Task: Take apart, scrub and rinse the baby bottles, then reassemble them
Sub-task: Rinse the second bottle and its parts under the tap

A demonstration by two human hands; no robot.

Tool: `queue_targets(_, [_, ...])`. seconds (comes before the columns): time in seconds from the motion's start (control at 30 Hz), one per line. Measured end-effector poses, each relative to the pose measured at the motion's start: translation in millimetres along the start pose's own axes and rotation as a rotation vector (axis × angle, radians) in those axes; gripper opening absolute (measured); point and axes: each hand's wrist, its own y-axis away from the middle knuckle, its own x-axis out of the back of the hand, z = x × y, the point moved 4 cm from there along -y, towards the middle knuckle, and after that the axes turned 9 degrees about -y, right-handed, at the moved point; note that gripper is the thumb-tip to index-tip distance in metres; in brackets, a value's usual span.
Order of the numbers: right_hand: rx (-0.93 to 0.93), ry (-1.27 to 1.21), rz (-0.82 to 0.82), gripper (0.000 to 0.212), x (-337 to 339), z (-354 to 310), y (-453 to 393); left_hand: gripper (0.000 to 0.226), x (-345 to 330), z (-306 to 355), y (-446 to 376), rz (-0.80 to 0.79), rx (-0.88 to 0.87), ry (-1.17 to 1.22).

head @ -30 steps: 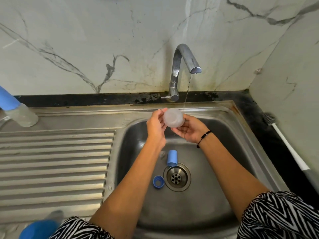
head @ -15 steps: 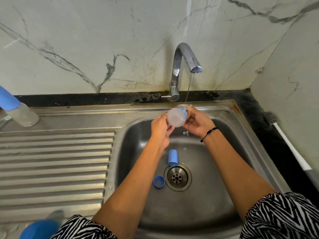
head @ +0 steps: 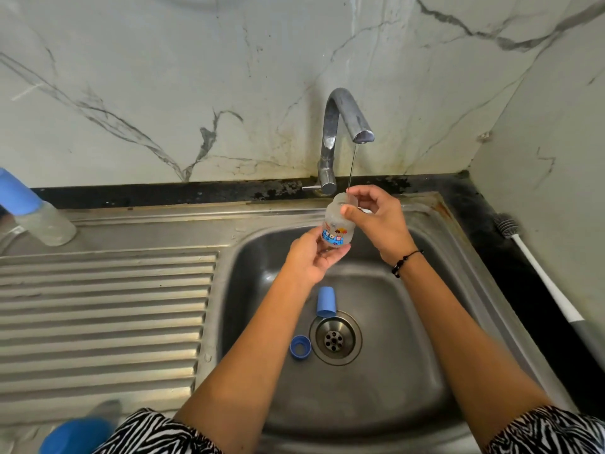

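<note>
Two hands, our left grip (head: pixel 311 260) and right grip (head: pixel 376 221), clasp the open bottle (head: pixel 337 226) under the tap's (head: pixel 340 126) thin stream.

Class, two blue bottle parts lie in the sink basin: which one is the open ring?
The blue ring, left of the drain, is flat and open through; the blue cap behind the drain is taller.

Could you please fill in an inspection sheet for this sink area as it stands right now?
Surface: steel sink with ribbed drainboard.
Job's things: bottle body held under thin stream from tap; blue cap and blue ring beside the drain; second bottle on drainboard.
Clutter: brush on right counter.
Grippers: left hand grips the bottle base; right hand holds its neck.
Cables: nothing seen.
Surroundings: marble wall.
</note>
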Motion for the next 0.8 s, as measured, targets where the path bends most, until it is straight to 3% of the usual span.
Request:
queue_targets(0.1, [-0.071,-0.029,0.047,0.024,4,6,7,0.007,3,9,3,0.097,-0.131,-0.038])
queue_targets(0.2, [-0.184,0.054,0.006,0.030,5,20,20,0.015,5,19,11,0.185,-0.300,-0.070])
queue_targets(0.43, [-0.296,0.103,-0.127,0.045,2,29,47,0.026,-16,24,42,0.205,-0.549,-0.371])
queue_targets(0.63, [-0.257,0.237,-0.196,0.048,-2,8,51,0.029,-34,20,70,0.177,-0.707,-0.669])
queue_targets(0.8, [-0.162,0.328,-0.174,0.052,-9,-22,69,0.037,-27,18,101,0.154,-0.845,-0.785])
